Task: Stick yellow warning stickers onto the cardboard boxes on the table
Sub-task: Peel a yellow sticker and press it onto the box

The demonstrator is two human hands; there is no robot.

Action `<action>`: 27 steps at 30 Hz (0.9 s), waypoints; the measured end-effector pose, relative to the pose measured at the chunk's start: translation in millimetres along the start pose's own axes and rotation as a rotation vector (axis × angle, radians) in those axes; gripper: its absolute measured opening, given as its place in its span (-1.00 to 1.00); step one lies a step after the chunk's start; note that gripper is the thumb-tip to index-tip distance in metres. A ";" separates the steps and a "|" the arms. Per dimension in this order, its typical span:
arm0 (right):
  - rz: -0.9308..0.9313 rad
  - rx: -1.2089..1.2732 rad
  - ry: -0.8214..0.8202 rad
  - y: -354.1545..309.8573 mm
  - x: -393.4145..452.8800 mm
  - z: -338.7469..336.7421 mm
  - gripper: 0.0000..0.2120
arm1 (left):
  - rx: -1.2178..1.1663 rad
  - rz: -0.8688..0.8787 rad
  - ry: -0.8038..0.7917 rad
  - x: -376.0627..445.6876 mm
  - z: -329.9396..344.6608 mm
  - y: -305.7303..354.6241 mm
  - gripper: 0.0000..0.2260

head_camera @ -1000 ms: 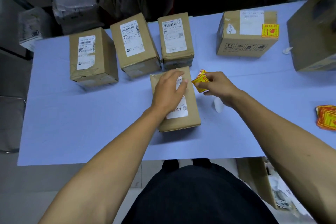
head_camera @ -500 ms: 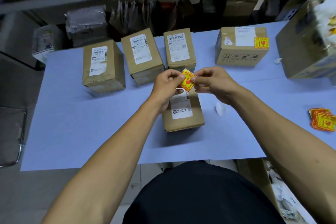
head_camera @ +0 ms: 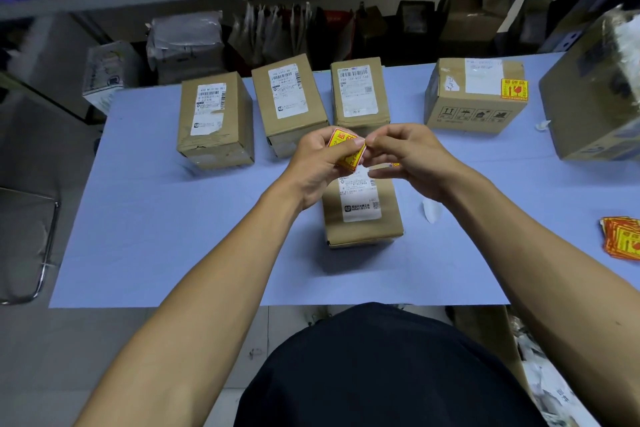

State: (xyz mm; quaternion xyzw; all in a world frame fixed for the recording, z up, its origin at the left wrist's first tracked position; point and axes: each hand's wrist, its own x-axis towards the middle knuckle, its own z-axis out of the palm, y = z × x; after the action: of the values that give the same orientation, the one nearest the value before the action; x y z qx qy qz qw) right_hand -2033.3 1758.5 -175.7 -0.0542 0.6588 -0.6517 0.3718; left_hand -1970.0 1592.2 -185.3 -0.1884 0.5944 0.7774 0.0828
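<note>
Worktop [head_camera: 145,218] and cartons sit as they did a second ago; the change is in the hands. A second back the left hand [head_camera: 320,163] lay flat on the near carton [head_camera: 363,218] and the right hand [head_camera: 412,156] held stickers low beside it. Now both hands are lifted and meet in the air above the far end of that carton, with one yellow warning sticker [head_camera: 346,149] between them. By my reading the carton is already placed and the step in hand is peeling the sticker off its backing, so sticking comes next

Beyond the hands stand three smaller cartons in a row, all with white labels and no yellow mark that I can see. Further to the right of the right hand stands the stickered carton [head_camera: 476,97], its yellow label on the top corner, so one box looks done and several wait. At the far right edge, well apart from the right hand, lies the sticker stack [head_camera: 621,241]

The left hand is curled, thumb and fingers clamped on the yellow warning sticker and holding it up, face toward the camera. The right hand is curled too, its thumb and forefinger pinching at the sticker's upper right edge, touching the left fingertips. A sliver of yellow shows under the right palm; whether more stickers are tucked there I cannot tell

A small white scrap [head_camera: 431,211], likely spent backing, lies on the worktop just below the right wrist
</note>
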 end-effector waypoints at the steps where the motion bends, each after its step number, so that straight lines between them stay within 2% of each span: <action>1: 0.004 0.021 -0.016 -1.3 -0.6 1.6 -0.86 | -0.013 0.000 0.001 -0.8 -0.9 0.7 -0.94; 5: 0.013 0.079 -0.070 -5.8 -1.9 3.7 -0.83 | -0.060 -0.013 -0.008 -2.7 -6.0 3.8 -0.96; 21: -0.057 -0.003 -0.100 -8.0 -9.0 11.5 -0.72 | 0.021 0.035 0.048 -12.4 -4.8 9.1 -0.90; 27: -0.082 -0.061 -0.095 -8.6 -10.0 12.8 -0.76 | 0.021 0.043 0.033 -13.9 -5.0 10.0 -0.88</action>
State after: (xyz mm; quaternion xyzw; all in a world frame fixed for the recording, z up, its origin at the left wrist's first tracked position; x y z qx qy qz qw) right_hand -2022.5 1752.3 -162.2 -0.1235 0.6572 -0.6427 0.3739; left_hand -1959.8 1585.9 -172.0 -0.1874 0.6077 0.7695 0.0582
